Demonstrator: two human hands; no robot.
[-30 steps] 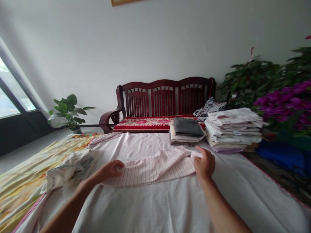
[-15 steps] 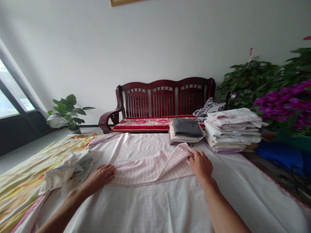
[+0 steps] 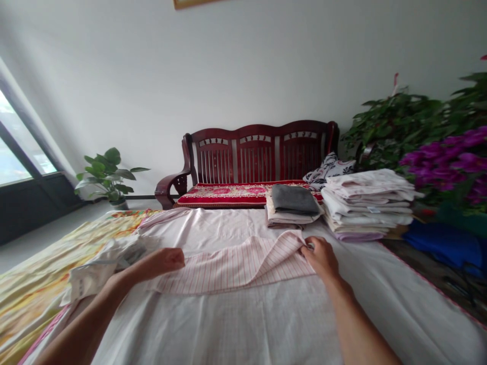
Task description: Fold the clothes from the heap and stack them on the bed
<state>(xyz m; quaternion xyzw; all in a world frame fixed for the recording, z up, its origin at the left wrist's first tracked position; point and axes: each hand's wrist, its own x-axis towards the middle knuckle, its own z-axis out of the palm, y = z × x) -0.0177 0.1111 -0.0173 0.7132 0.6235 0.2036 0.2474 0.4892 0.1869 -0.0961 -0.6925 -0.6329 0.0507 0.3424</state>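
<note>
A pink-and-white striped cloth (image 3: 236, 263) lies partly folded on the white sheet (image 3: 243, 324) that covers the table. My left hand (image 3: 162, 262) pinches the cloth's left edge. On the cloth's right edge my right hand (image 3: 323, 257) grips the fabric just in front of the folded piles. The cloth is stretched between the two hands, and a fold runs up toward its right corner.
A crumpled whitish garment (image 3: 102, 266) lies at my left, on a yellow flowered cloth (image 3: 57, 253). Two piles of folded laundry (image 3: 367, 203) (image 3: 292, 205) stand at the back right. Behind are a dark wooden bench (image 3: 251, 162), a potted plant (image 3: 106, 177), and purple flowers (image 3: 452, 157) at right.
Both hands have shifted a little away from me while holding the striped cloth; its left edge now lies farther left and the cloth is spread flatter.
</note>
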